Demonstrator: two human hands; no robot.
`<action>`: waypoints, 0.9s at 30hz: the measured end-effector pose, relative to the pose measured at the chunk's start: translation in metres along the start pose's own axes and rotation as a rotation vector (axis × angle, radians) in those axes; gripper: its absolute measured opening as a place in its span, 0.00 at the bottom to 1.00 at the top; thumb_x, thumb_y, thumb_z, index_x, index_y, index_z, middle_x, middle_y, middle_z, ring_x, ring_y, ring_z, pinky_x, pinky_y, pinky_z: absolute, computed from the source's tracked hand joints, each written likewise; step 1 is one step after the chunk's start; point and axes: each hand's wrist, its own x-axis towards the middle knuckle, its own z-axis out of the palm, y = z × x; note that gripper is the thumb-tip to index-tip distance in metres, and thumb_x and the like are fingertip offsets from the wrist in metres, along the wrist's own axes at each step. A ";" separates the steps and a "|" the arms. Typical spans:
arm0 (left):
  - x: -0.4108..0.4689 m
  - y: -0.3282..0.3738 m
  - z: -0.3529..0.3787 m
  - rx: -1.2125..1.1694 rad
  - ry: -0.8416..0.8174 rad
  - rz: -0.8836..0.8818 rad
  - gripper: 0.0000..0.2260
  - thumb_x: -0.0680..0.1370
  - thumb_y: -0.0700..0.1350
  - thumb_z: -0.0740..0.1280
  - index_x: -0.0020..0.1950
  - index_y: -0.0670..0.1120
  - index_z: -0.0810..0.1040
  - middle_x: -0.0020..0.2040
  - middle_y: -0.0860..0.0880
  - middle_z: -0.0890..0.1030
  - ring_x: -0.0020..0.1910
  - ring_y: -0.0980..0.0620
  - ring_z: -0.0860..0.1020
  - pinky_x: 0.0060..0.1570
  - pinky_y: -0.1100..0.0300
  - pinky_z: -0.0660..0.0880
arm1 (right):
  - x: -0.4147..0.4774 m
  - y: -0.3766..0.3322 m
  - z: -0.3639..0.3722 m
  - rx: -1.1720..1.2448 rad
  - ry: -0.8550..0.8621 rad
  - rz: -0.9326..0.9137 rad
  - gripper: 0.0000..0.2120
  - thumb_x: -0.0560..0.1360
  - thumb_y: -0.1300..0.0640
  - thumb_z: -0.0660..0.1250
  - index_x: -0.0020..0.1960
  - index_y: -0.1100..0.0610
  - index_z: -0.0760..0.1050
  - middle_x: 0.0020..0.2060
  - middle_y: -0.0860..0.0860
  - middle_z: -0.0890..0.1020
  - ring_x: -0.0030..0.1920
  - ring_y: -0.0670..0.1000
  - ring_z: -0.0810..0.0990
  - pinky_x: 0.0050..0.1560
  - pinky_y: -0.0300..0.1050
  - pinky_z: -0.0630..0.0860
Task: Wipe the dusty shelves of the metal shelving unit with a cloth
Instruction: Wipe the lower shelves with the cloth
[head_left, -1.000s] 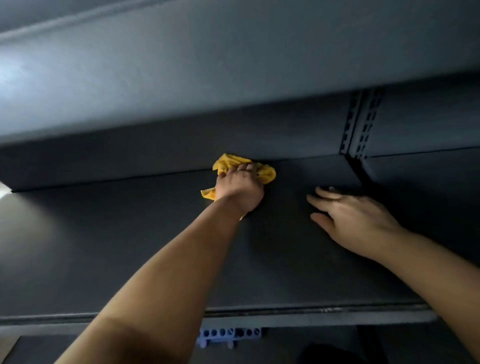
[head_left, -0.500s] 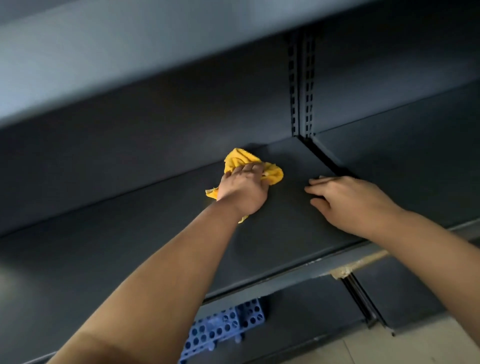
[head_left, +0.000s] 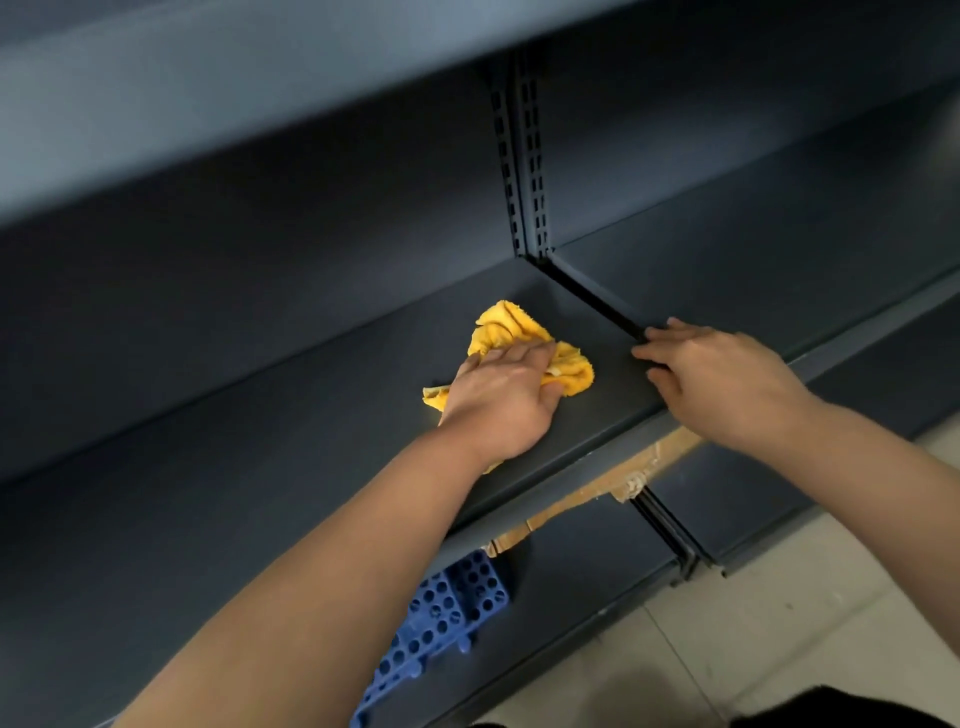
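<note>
A crumpled yellow cloth (head_left: 506, 327) lies on the dark grey metal shelf (head_left: 260, 467). My left hand (head_left: 501, 395) presses down on it, fingers curled over the cloth, which sticks out past the fingers and under the wrist. My right hand (head_left: 722, 376) rests flat, fingers apart, on the shelf's right end, its fingertips at the black seam (head_left: 597, 301) between this shelf and the neighbouring one. It holds nothing.
A slotted upright post (head_left: 522, 156) rises at the back above the seam. Another shelf (head_left: 208, 93) hangs overhead. A blue perforated plastic rack (head_left: 441, 618) lies on the lower shelf. Torn tan tape (head_left: 613, 483) clings to the shelf's front edge. Pale floor tiles (head_left: 779, 623) lie at lower right.
The view has swung left and down, so the shelf now runs diagonally. My left hand has drawn the cloth a little away from the back panel toward the front.
</note>
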 end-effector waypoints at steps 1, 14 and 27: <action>0.002 0.004 0.001 -0.008 -0.004 0.010 0.24 0.83 0.55 0.51 0.79 0.53 0.55 0.78 0.54 0.58 0.77 0.51 0.56 0.75 0.53 0.51 | -0.003 0.002 0.001 -0.001 -0.004 0.025 0.19 0.81 0.56 0.57 0.72 0.51 0.68 0.74 0.49 0.66 0.75 0.49 0.60 0.69 0.51 0.67; 0.024 0.028 0.004 -0.062 -0.012 0.036 0.23 0.83 0.56 0.51 0.78 0.52 0.57 0.78 0.52 0.59 0.77 0.50 0.56 0.74 0.49 0.55 | -0.011 0.022 -0.017 -0.126 -0.105 0.132 0.22 0.81 0.55 0.52 0.75 0.50 0.63 0.74 0.46 0.66 0.71 0.52 0.68 0.67 0.47 0.69; 0.079 -0.009 -0.005 -0.012 0.063 -0.451 0.20 0.83 0.52 0.52 0.74 0.49 0.65 0.72 0.44 0.69 0.72 0.42 0.64 0.67 0.45 0.61 | 0.003 0.061 -0.012 0.083 0.115 0.032 0.17 0.79 0.56 0.58 0.65 0.45 0.76 0.61 0.45 0.80 0.60 0.51 0.79 0.56 0.45 0.77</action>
